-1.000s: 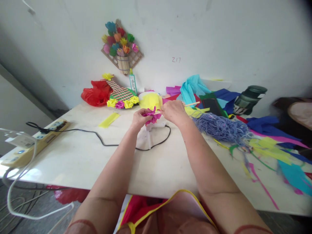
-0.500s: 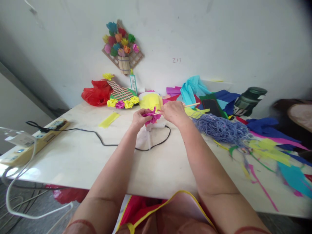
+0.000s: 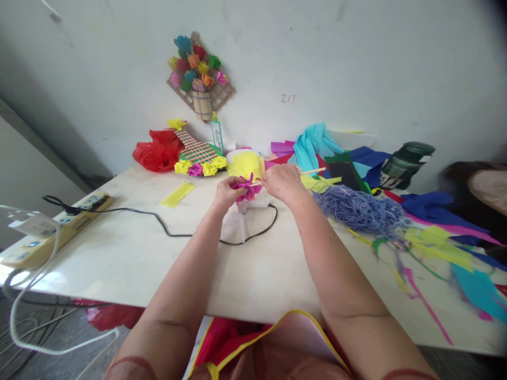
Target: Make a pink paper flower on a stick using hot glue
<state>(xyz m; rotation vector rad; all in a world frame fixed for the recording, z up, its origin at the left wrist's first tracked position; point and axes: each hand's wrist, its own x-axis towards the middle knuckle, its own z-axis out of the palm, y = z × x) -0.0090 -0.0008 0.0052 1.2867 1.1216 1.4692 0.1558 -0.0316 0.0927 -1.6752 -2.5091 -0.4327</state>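
My left hand [image 3: 228,192] pinches a magenta crepe paper flower [image 3: 249,193], its petals crumpled around the fingertips. My right hand [image 3: 282,180] is closed around a thin wooden stick [image 3: 315,170]; one end sticks out to the right and the other touches the flower. Just below the flower lies a white glue gun [image 3: 259,204] with a clear glue stick [image 3: 243,228] and a black cord, partly hidden by the flower. Behind my hands is a yellow paper piece [image 3: 243,163].
A power strip [image 3: 85,216] sits at the left, with a black cord running across the table [image 3: 134,258]. A guitar-shaped craft [image 3: 200,153] and a red plastic bag [image 3: 158,151] are at the back. Purple-blue string [image 3: 356,208], coloured paper [image 3: 439,245] and a dark green bottle [image 3: 407,164] crowd the right.
Both hands hold almost the same pose on the flower and stick. Only a very slight shift of the camera view shows.
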